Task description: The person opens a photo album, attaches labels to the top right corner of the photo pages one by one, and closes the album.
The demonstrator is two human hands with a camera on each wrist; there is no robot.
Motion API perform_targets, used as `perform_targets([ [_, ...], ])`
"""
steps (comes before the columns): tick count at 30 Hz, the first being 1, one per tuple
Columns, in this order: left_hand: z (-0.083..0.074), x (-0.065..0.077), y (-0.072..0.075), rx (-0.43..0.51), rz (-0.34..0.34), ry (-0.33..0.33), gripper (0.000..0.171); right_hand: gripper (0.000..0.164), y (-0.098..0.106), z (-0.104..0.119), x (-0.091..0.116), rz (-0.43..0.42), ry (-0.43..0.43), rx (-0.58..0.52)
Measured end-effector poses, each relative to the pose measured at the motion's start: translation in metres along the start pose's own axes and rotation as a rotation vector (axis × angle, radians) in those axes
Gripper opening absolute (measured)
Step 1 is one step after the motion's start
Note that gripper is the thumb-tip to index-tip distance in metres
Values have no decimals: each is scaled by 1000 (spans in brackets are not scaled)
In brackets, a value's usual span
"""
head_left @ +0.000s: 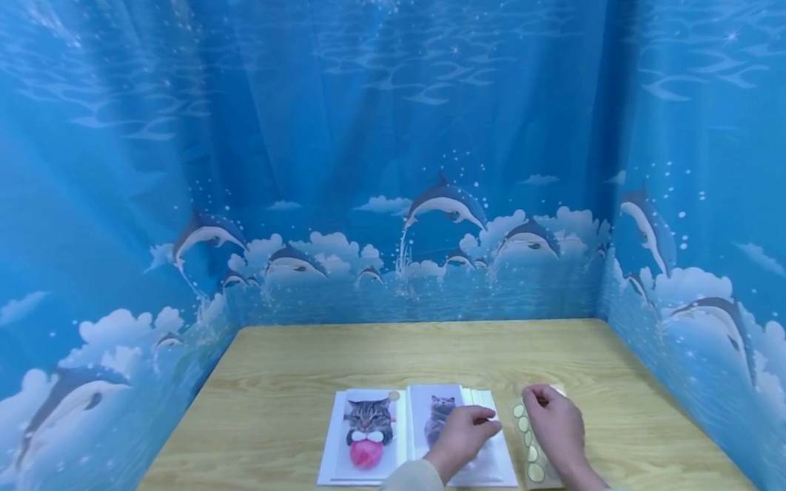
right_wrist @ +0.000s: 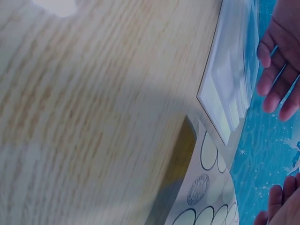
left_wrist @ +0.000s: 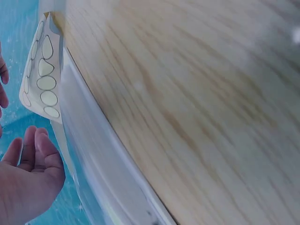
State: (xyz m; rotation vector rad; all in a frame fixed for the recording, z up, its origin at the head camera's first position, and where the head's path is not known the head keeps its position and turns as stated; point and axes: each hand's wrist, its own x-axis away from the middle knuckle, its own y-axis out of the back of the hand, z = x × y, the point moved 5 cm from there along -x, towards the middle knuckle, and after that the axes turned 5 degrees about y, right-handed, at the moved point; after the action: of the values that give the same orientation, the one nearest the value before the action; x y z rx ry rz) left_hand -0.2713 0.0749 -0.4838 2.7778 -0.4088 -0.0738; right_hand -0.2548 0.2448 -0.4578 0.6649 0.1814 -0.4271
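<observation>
My left hand (head_left: 466,438) hovers above the right page of an open photo album (head_left: 404,460), fingers loosely bent and pointing right. Nothing shows in its fingers in the left wrist view, where the same left hand (left_wrist: 35,176) appears with its palm visible. Over the upper part of a sticker sheet (head_left: 535,474) is my right hand (head_left: 557,426), thumb and forefinger close together. Cannot tell whether it pinches anything. Rounded pale stickers line the sheet, with a grey round print (right_wrist: 198,190) among them. A small round tan sticker (head_left: 394,396) sits at the left page's top corner.
The left page bears a tabby cat picture with a pink ball (head_left: 367,454); a grey cat picture (head_left: 444,406) is partly behind my left hand. Both album and sheet lie on a wooden table (head_left: 292,362). Blue dolphin-printed curtains (head_left: 387,127) enclose its back and sides.
</observation>
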Motion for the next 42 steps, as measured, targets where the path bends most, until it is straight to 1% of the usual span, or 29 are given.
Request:
perform_targets([
  [4,1,1,11,-7,-11,-14,33,33,-7,-1,-1,26,4,2],
  [7,1,3,21,-78,-39,-41,34,32,-14,-1,-3,45,12,-1],
  [8,1,4,25,-121,-53,-61,34,31,-16,-1,-3,48,17,2],
  [10,1,6,32,-238,-86,-107,34,30,-20,0,-4,55,33,11],
  [12,2,8,40,-366,-126,-158,35,28,-23,1,-5,65,47,18],
  [14,3,10,46,-492,-163,-196,36,27,-26,2,-7,67,62,39],
  [16,6,14,53,-567,-187,-202,39,26,-29,3,-8,72,81,59],
  [18,10,16,58,-604,-198,-190,42,24,-32,5,-10,77,100,73],
  [23,21,22,69,-586,-161,-83,55,20,-41,8,-13,91,151,109],
  [25,24,25,72,-617,-133,-51,61,18,-44,9,-14,96,175,127],
  [28,27,30,73,-687,-100,-46,65,18,-49,12,-15,107,210,149],
  [30,29,33,73,-744,-79,-53,67,17,-51,14,-16,114,231,164],
  [36,34,38,69,-842,-1,-57,68,13,-63,14,-22,121,291,246],
  [39,35,40,66,-872,27,-60,68,12,-71,15,-24,119,351,282],
  [42,34,41,65,-885,43,-66,68,12,-79,18,-24,111,436,334],
])
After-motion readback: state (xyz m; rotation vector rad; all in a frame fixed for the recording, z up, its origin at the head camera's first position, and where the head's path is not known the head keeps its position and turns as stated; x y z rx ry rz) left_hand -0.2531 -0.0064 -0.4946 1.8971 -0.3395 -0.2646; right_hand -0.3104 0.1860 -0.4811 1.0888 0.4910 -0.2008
